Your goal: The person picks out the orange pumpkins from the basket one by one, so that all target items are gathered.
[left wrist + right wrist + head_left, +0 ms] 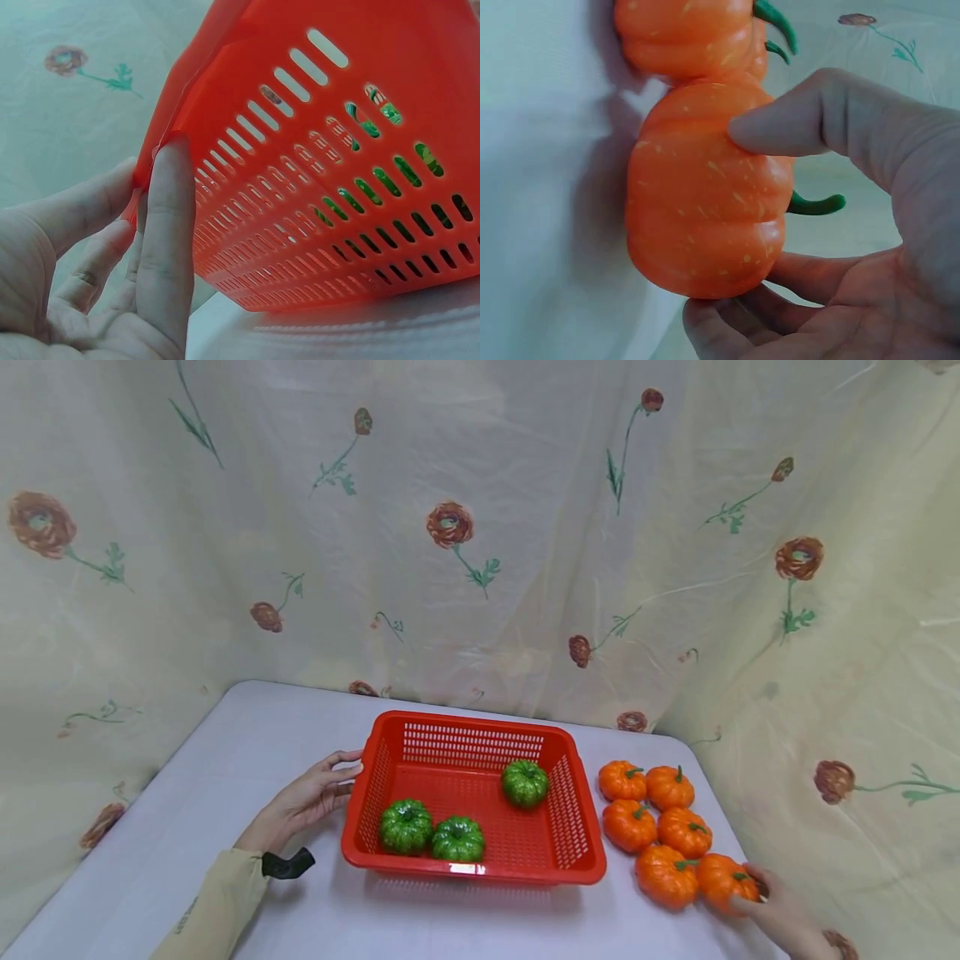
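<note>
A red plastic basket (480, 731) with slotted walls stands mid-table, holding three small green pumpkins, one at the back right (525, 783) and two along the front (406, 827). My left hand (318, 797) holds the basket's left rim, thumb and fingers on either side of the edge (161, 112). At the far right my right hand (783, 914) grips a small orange pumpkin (705, 202), thumb on one side and fingers on the other. That pumpkin (723, 881) is the nearest right one of a cluster and seems to rest on the table.
Several other orange pumpkins (630, 825) sit in pairs to the right of the basket. The white table (300, 718) is bordered by a flowered cloth (510, 568) at the back and sides. A black band (288, 864) is on the left wrist.
</note>
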{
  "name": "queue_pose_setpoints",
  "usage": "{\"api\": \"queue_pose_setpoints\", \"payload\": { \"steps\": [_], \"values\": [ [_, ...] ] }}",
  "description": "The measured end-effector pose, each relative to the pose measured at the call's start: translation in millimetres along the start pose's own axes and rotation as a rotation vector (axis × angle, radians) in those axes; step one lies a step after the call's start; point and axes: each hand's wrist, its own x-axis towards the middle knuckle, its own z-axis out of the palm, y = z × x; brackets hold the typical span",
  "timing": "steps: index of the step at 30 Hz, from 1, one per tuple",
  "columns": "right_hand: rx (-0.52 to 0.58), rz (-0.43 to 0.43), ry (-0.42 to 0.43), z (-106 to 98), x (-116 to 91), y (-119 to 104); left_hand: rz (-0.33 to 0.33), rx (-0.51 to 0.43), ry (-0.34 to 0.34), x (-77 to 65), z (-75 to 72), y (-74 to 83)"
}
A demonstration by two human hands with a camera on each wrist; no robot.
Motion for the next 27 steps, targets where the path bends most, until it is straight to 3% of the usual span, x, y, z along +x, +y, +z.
{"api": "queue_pose_setpoints", "payload": {
  "steps": [7, 17, 24, 27],
  "values": [
    [0.026, -0.034, 0.002, 12, 2, -3, 0.000, -0.014, -0.017, -1.8, -0.5, -1.0],
    [0.055, -0.010, -0.003, 14, 1, -11, 0.004, 0.014, 0.008, -2.5, -0.7, 0.2],
    [0.123, 0.025, -0.030, 12, 3, -13, 0.035, 0.069, 0.055, -1.7, 2.1, -4.1],
    [0.110, -0.010, -0.027, 7, 3, -16, 0.050, 0.128, 0.095, -1.1, 3.6, -7.7]
  ]
}}
